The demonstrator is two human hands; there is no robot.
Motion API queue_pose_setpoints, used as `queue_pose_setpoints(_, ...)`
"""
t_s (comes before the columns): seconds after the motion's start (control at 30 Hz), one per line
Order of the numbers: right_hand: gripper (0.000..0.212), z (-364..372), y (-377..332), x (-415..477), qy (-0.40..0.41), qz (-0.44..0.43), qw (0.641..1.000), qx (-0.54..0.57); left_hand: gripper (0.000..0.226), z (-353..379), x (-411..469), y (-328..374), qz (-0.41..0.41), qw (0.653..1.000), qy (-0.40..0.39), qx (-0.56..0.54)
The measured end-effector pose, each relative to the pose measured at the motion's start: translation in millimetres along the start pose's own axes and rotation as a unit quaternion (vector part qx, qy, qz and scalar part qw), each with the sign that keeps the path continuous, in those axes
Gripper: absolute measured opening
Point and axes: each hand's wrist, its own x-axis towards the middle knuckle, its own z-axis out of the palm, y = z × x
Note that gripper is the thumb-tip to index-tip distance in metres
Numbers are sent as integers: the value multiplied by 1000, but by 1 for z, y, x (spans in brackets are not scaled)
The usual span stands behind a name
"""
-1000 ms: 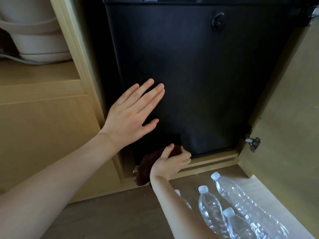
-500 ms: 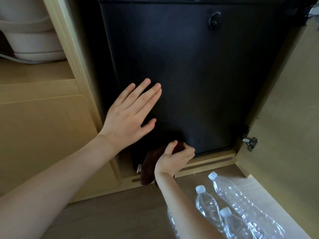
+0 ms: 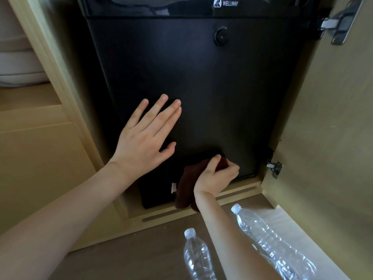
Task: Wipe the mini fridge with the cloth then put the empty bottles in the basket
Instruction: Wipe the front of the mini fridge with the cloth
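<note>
The left hand point(image 3: 145, 138) is lying flat and spread wide against the black door of the mini fridge point(image 3: 201, 87), fingers together and pointing toward one o'clock, thumb angled out toward three o'clock; it is holding nothing, only pressing on the door panel. The right hand point(image 3: 216, 174) is sitting at about five o'clock from the left one, low on the door near its bottom edge, curled tight around a dark brown cloth point(image 3: 187, 188). The cloth is bunching under the palm and against the door, with its loose end hanging down toward seven o'clock past the door's lower edge, over the wooden sill of the cabinet point(image 3: 232, 197). A small white tag is showing just beside the cloth at its nine o'clock side.

The fridge is standing inside the cabinet, its round lock point(image 3: 221, 36) at about one o'clock from the left hand and the brand badge above that. The cabinet door point(image 3: 327, 128) is hanging open at three o'clock, hinges visible on its inner edge.

On the floor point(image 3: 125, 259) at six o'clock, clear empty bottles with white caps are lying near the right forearm: one bottle point(image 3: 196, 255) to its left, a longer bottle point(image 3: 270, 245) to its right, caps pointing toward the fridge.
</note>
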Motion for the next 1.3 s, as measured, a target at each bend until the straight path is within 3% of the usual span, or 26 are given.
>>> queue_pose_setpoints(0.17,15,10,-50,29,-19,-105,994,33,71,4,13,9,5,1000,10,1)
queue_pose_setpoints(0.27,14,14,-80,57,-46,-210,976,22,70,8,19,16,0,999,32,-8)
queue_pose_setpoints(0.4,15,8,-65,84,-55,-302,952,-11,69,15,21,18,-2,999,47,-5)
queue_pose_setpoints(0.57,18,-10,-18,94,24,-156,987,-23,68,17,20,19,-5,999,52,1)
queue_pose_setpoints(0.7,28,-22,6,76,32,-8,998,-51,65,8,20,14,17,999,31,-12)
queue_pose_setpoints(0.97,23,33,-56,-36,-37,-150,988,1,56,-15,6,-36,53,998,40,-15)
queue_pose_setpoints(1.13,32,29,-18,-85,-87,-242,963,-84,55,-17,-2,-39,33,998,36,-30)
queue_pose_setpoints(1.3,30,0,32,-102,-124,-70,981,-130,54,-22,-6,-35,22,999,25,-38)
